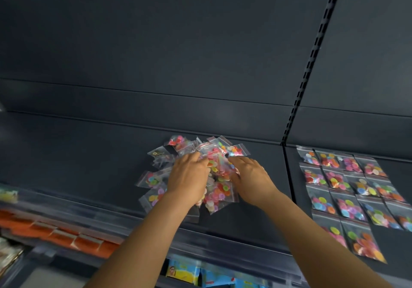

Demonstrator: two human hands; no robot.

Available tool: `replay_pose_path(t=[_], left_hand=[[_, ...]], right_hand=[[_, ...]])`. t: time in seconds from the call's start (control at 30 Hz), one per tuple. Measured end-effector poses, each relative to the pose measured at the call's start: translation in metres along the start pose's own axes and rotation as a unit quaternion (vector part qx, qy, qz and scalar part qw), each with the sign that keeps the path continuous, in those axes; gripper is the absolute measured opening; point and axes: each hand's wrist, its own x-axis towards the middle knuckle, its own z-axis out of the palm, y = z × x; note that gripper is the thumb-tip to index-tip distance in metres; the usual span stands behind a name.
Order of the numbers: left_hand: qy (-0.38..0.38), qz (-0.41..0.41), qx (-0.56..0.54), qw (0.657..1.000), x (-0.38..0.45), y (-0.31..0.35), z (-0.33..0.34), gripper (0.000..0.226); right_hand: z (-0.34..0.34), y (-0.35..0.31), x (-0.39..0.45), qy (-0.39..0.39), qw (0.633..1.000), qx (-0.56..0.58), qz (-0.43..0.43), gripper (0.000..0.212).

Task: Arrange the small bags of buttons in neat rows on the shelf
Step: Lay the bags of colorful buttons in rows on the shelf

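Both of my hands are down in one loose heap of small bags of buttons [214, 176] on the dark shelf [89, 153]. My left hand [189, 178] lies palm down on the heap's left side, fingers curled into the bags and gripping some of them. My right hand [250, 177] lies on the heap's right side, fingers bent and tucked under the plastic; how firmly it grips I cannot tell. The two hands sit close together with a strip of bags between them.

Both forearms come up from the lower edge, angled inward and meeting at the heap, wrists fairly straight.

Just below my wrists runs the shelf's clear front lip [223, 243]. Under it, on the lower level, there are orange packets [55, 234] to my left and blue packets [189, 272] beneath my arms, all blurred.

To the left of my left hand the shelf surface is bare and wide. To the right of my right hand a narrow bare strip ends at the seam between shelf sections, and past it lie the bags already set in rows [350, 196], flat and edge to edge. Beyond the heap, a short stretch of shelf meets the dark back panel [156, 42], with a slotted upright [312, 60] rising above the seam.
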Motion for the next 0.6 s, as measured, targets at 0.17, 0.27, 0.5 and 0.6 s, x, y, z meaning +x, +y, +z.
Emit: replay_pose_path(t=[0.17, 0.27, 0.5, 0.6], left_hand=[[0.009, -0.009, -0.019, 1.000, 0.011, -0.009, 0.007, 0.017], [0.017, -0.012, -0.046, 0.999, 0.015, -0.012, 0.010, 0.019], [0.014, -0.061, -0.092, 0.994, 0.025, -0.021, 0.012, 0.063], [0.063, -0.046, -0.121, 0.989, 0.025, -0.024, 0.015, 0.038]], right_hand=[[0.008, 0.000, 0.022, -0.029, 0.999, 0.006, 0.038, 0.050], [0.013, 0.000, 0.029, -0.033, 0.998, 0.003, 0.059, 0.051], [0.016, -0.001, 0.032, 0.032, 0.995, 0.035, 0.092, 0.040], [0.016, -0.002, 0.029, 0.081, 0.988, 0.077, 0.107, 0.032]])
